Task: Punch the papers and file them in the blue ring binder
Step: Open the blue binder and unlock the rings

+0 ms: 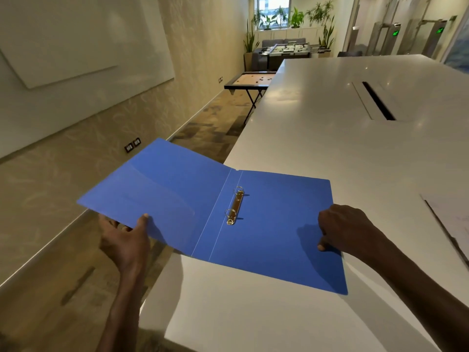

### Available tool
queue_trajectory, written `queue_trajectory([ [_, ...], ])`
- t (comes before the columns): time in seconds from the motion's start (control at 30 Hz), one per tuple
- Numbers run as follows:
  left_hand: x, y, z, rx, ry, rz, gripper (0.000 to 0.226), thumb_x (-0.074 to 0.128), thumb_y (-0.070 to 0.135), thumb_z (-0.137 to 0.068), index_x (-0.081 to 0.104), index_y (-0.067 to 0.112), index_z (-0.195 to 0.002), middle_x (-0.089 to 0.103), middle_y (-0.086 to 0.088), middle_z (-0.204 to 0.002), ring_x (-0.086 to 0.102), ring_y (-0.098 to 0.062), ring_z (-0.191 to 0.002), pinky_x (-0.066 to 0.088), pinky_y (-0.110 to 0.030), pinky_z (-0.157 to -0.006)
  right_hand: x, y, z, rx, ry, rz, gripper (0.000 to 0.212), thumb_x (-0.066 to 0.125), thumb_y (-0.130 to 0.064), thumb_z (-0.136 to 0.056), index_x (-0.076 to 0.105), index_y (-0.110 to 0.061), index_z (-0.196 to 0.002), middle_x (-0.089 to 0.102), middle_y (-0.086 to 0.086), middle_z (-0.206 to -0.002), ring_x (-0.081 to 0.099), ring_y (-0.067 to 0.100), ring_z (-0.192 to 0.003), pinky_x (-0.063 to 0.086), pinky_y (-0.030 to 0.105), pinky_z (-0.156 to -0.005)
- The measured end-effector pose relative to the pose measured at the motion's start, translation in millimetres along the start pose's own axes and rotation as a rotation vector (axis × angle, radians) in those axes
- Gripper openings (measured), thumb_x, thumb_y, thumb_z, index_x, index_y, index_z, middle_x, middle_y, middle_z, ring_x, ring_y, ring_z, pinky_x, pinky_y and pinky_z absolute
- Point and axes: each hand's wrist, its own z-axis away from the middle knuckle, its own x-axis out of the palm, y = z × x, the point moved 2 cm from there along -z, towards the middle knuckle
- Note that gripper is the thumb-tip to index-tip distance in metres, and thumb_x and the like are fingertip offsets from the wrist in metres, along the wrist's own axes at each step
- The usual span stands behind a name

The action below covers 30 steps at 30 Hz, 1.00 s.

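Observation:
The blue ring binder (274, 224) lies open, its right cover flat on the white table (355, 148) and its left cover jutting out past the table's left edge. Its metal two-ring mechanism (235, 205) sits beside the spine. My left hand (127, 240) holds the left cover's near edge, thumb on top and fingers underneath. My right hand (340, 227) rests with curled fingers on the right cover's right edge. A sheet of paper (454, 219) lies at the table's right edge, partly cut off by the frame. No punch is in view.
A dark cable slot (378, 100) runs across the table further back. Left of the table the floor drops away along a wall with sockets (132, 145). A carrom board on a stand (251, 81) and a football table (289, 50) stand farther off.

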Motion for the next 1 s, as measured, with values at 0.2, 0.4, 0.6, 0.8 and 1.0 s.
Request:
queue_trajectory([
  [0.2, 6, -20, 9, -0.096, -0.116, -0.134, 0.09, 0.086, 0.024, -0.069, 0.036, 0.008, -0.142, 0.051, -0.011, -0.141, 0.05, -0.031, -0.128, 0.041, -0.052, -0.107, -2, -3, 6, 0.027, 0.005, 0.016, 0.041, 0.077, -0.052, -0.069, 0.063, -0.016, -0.085, 0.046, -0.003, -0.072, 0.049, 0.015, -0.064, 0.038, 0.025, -0.059],
  [0.4, 12, -19, 20, -0.204, -0.173, -0.426, 0.107, 0.087, 0.035, -0.068, 0.025, -0.008, -0.144, 0.041, -0.026, -0.143, 0.039, -0.042, -0.133, 0.031, -0.051, -0.113, -3, -4, 3, 0.048, -0.033, 0.036, 0.043, 0.078, -0.052, -0.069, 0.065, -0.016, -0.087, 0.047, -0.004, -0.071, 0.05, 0.014, -0.063, 0.041, 0.025, -0.058],
  [0.6, 33, 14, 35, 0.024, -0.289, -0.77, 0.112, 0.081, 0.042, -0.073, 0.015, 0.0, -0.153, -0.006, -0.03, -0.159, -0.011, -0.042, -0.147, -0.003, -0.052, -0.118, -2, -4, 1, 0.033, -0.035, 0.053, 0.039, 0.078, -0.05, -0.068, 0.064, -0.017, -0.085, 0.041, -0.007, -0.065, 0.047, 0.013, -0.061, 0.038, 0.024, -0.057],
  [0.8, 78, 37, 60, 0.18, -0.784, -0.294, 0.039, 0.076, 0.009, -0.082, 0.068, 0.007, -0.12, 0.067, -0.009, -0.118, 0.062, -0.018, -0.103, 0.049, -0.026, -0.094, -2, -7, -1, 0.001, -0.053, 0.06, 0.03, 0.077, -0.04, -0.07, 0.065, -0.018, -0.086, 0.051, -0.003, -0.073, 0.047, 0.015, -0.06, 0.036, 0.024, -0.054],
  [1.0, 106, 30, 67, 0.18, -0.849, -0.297, 0.027, 0.07, 0.003, -0.086, 0.072, 0.004, -0.113, 0.074, -0.01, -0.102, 0.068, -0.014, -0.086, 0.044, -0.001, -0.068, -3, -24, -5, -0.082, -0.005, -0.028, 0.034, 0.069, -0.015, -0.069, 0.036, -0.016, -0.063, 0.034, -0.007, -0.063, 0.039, 0.013, -0.056, 0.027, 0.027, -0.046],
])
